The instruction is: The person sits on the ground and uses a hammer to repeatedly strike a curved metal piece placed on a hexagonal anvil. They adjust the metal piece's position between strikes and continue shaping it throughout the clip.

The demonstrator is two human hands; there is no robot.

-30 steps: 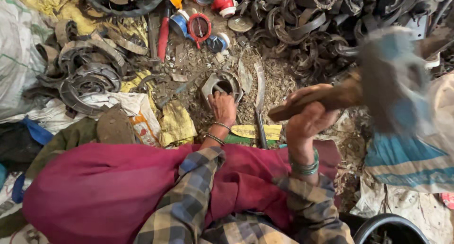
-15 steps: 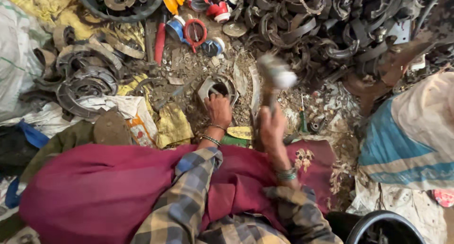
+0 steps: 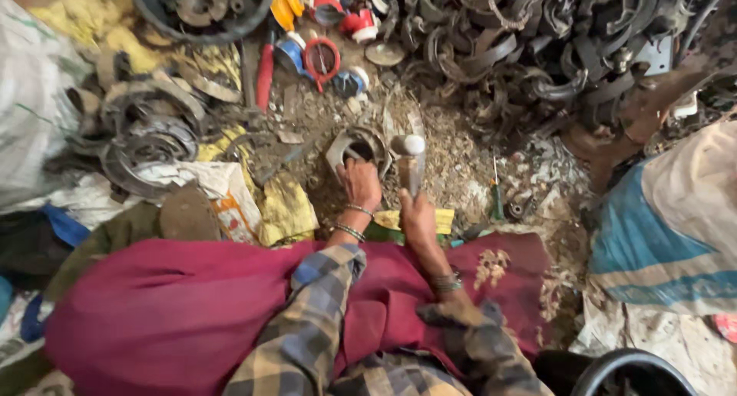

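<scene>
We see the round grey metal ring part (image 3: 359, 146) lying whole on the littered ground, pinned by our left hand (image 3: 361, 182), fingers curled over its rim. Our right hand (image 3: 417, 215) is closed around a steel-headed hammer (image 3: 408, 159) set just beside it; nothing looks broken off yet, and the dark scrap-metal heap (image 3: 537, 50) lies beyond.

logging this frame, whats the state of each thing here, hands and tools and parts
left hand: grip on the metal ring part, pressing it to the ground
right hand: grip shut on the hammer handle
hammer: head down beside the ring
metal ring part: flat on the debris
screwdriver: lying loose, untouched
scrap pile: heaped, untouched
</scene>
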